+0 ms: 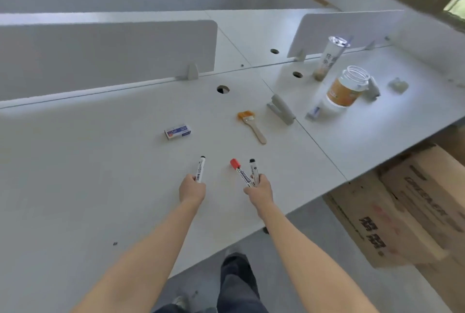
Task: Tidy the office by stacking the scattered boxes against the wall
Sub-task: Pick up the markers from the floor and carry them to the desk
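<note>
Cardboard boxes [392, 214] sit on the floor at the lower right, by the desk edge, with neither of our hands on them.

From the head view, our left hand [192, 190] curls round one black-capped marker [200, 169], and our right hand [260, 190] grips two, a red-capped marker [239, 171] and a second black-capped one [254, 170], all held over the white desk [100, 174] at centre frame. We judge the stacking not yet begun: this is desk clearing, and the next move calls for setting the pens down, then turning right to free both hands for a box. We count three markers, two cardboard boxes that we can make out, one small blue-and-white box [177, 131], one brush [253, 125], one stapler [280, 109], one jar [348, 88] and one tall tube [329, 58].
</note>
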Available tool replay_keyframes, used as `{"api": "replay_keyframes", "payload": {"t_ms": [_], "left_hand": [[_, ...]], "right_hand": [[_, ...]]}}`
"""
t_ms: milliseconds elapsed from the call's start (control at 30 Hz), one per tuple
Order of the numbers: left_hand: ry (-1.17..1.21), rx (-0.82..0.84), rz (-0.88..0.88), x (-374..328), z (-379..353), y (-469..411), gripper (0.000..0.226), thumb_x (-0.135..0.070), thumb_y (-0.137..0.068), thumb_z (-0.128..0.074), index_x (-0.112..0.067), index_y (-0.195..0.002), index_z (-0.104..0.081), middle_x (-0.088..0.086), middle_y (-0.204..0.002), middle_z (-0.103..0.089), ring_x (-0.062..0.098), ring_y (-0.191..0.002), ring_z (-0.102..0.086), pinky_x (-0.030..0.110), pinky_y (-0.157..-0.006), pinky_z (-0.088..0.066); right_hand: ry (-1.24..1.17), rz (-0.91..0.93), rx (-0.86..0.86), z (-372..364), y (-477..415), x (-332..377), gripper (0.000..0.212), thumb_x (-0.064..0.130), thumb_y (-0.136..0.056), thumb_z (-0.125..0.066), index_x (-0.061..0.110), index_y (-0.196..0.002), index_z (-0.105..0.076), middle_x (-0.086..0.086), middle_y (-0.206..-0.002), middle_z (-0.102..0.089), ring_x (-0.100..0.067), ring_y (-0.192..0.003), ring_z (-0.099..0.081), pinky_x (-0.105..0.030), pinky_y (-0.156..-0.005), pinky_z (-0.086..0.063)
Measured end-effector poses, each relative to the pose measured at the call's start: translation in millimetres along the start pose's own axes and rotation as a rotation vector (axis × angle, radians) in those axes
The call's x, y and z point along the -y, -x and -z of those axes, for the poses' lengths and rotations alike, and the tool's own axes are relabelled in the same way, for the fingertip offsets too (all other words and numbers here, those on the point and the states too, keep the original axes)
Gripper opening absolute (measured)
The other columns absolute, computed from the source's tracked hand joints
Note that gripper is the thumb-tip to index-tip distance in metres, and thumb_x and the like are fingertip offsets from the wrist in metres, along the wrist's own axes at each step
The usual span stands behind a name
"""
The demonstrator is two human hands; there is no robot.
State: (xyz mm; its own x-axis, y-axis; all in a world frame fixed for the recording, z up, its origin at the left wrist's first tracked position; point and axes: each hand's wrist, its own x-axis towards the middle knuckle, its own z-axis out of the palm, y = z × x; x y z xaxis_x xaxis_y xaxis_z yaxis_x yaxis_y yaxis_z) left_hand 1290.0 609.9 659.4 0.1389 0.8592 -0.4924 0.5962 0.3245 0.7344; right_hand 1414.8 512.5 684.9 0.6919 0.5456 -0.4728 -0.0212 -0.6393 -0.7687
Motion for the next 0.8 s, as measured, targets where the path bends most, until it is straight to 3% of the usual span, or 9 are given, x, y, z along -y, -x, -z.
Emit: {"api": "replay_keyframes", "payload": {"t_ms": [100, 200, 300, 367, 400, 467, 567, 667, 800], "left_hand": [[-0.047, -0.072, 0.026, -34, -35, -21, 0.027, 0.0, -0.086, -0.049, 0.006, -0.112, -0.053, 0.024, -0.113, -0.059, 0.037, -0.104, -0.056, 0.037, -0.08, -0.042], [-0.1, -0.136, 0.082, -65, -64, -36, 0.029, -0.002, -0.087, -0.048, 0.007, -0.114, -0.052, 0.026, -0.118, -0.054, 0.039, -0.107, -0.054, 0.038, -0.084, -0.042], [-0.141, -0.174, 0.135, -82, -76, -41, 0.031, -0.005, -0.089, -0.046, 0.006, -0.118, -0.05, 0.025, -0.124, -0.045, 0.039, -0.112, -0.049, 0.038, -0.091, -0.04], [-0.152, -0.198, 0.142, -84, -77, -40, 0.03, -0.006, -0.09, -0.046, 0.006, -0.117, -0.05, 0.024, -0.123, -0.043, 0.039, -0.109, -0.049, 0.037, -0.09, -0.04], [-0.159, -0.214, 0.134, -82, -77, -40, 0.029, -0.006, -0.09, -0.046, 0.006, -0.116, -0.05, 0.024, -0.122, -0.043, 0.039, -0.107, -0.05, 0.037, -0.088, -0.04], [-0.19, -0.234, 0.121, -78, -77, -37, 0.027, -0.008, -0.09, -0.046, 0.005, -0.113, -0.051, 0.022, -0.119, -0.046, 0.038, -0.104, -0.052, 0.037, -0.085, -0.04], [-0.268, -0.269, 0.125, -76, -77, -36, 0.026, -0.013, -0.091, -0.044, 0.0, -0.113, -0.053, 0.017, -0.115, -0.052, 0.033, -0.107, -0.049, 0.037, -0.081, -0.04], [-0.362, -0.281, 0.109, -79, -77, -37, 0.027, -0.017, -0.092, -0.043, -0.004, -0.111, -0.056, 0.013, -0.114, -0.055, 0.029, -0.113, -0.044, 0.034, -0.08, -0.041], [-0.396, -0.235, 0.05, -78, -82, -38, 0.027, -0.024, -0.093, -0.045, -0.007, -0.109, -0.059, 0.011, -0.117, -0.052, 0.027, -0.115, -0.042, 0.032, -0.083, -0.04]], "right_hand": [[0.115, 0.011, 0.067, 12, -49, 14, 0.032, -0.002, -0.078, -0.053, 0.021, -0.071, -0.033, 0.003, -0.07, -0.042, -0.016, -0.06, -0.04, -0.028, -0.059, -0.032], [0.323, 0.057, 0.172, 21, -87, 27, 0.03, 0.005, -0.082, -0.052, 0.02, -0.07, -0.029, 0.003, -0.069, -0.039, -0.018, -0.062, -0.041, -0.029, -0.054, -0.031], [0.516, 0.13, 0.309, 18, -108, 44, 0.023, 0.012, -0.084, -0.054, 0.018, -0.076, -0.033, 0.001, -0.076, -0.043, -0.023, -0.072, -0.048, -0.03, -0.061, -0.036], [0.534, 0.167, 0.397, 15, -116, 51, 0.018, 0.018, -0.085, -0.055, 0.016, -0.077, -0.04, -0.001, -0.082, -0.05, -0.021, -0.069, -0.052, -0.03, -0.06, -0.04], [0.53, 0.184, 0.429, 16, -117, 54, 0.013, 0.022, -0.088, -0.054, 0.014, -0.083, -0.046, -0.002, -0.085, -0.053, -0.019, -0.068, -0.052, -0.029, -0.059, -0.039], [0.477, 0.169, 0.425, 20, -120, 52, 0.025, 0.028, -0.094, -0.046, 0.007, -0.105, -0.053, -0.006, -0.095, -0.057, -0.02, -0.078, -0.05, -0.027, -0.065, -0.036], [0.421, 0.156, 0.319, 22, -132, 48, 0.029, 0.009, -0.095, -0.036, 0.001, -0.12, -0.047, -0.014, -0.104, -0.053, -0.023, -0.083, -0.046, -0.03, -0.07, -0.037], [0.532, 0.245, 0.303, 15, -135, 53, 0.041, -0.002, -0.091, -0.033, 0.002, -0.132, -0.034, -0.019, -0.116, -0.045, -0.029, -0.088, -0.047, -0.029, -0.07, -0.036], [0.778, 0.449, 0.321, 4, -131, 60, 0.041, -0.004, -0.088, -0.036, -0.001, -0.13, -0.036, -0.018, -0.126, -0.041, -0.031, -0.116, -0.04, -0.029, -0.093, -0.03]]}}
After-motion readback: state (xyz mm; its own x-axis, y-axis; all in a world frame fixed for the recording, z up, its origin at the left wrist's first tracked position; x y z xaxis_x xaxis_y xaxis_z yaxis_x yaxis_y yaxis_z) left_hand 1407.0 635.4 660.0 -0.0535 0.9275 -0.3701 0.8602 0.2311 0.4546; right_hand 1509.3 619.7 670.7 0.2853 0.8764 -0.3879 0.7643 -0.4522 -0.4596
